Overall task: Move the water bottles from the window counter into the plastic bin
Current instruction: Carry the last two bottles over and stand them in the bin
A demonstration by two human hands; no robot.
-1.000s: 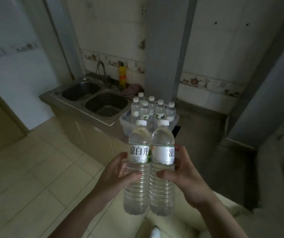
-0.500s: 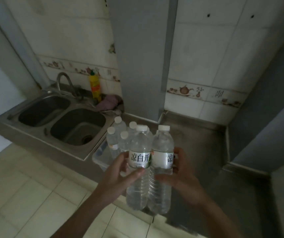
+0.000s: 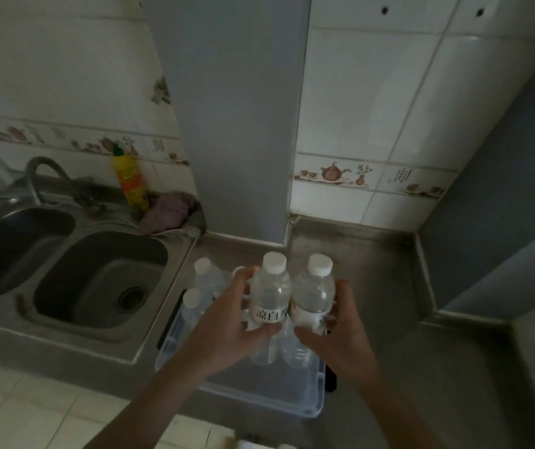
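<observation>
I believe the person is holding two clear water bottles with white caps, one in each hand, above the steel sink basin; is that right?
Not quite. The head view shows the left hand and right hand each gripping a clear water bottle with a white cap, but they are above the clear plastic bin on the steel counter, not the steel sink basin, which lies to the left.

Clear white-capped bottles [image 3: 288,303], yellow bottle [image 3: 131,179]

Bin's far bottles [image 3: 209,280] behind hands
</observation>
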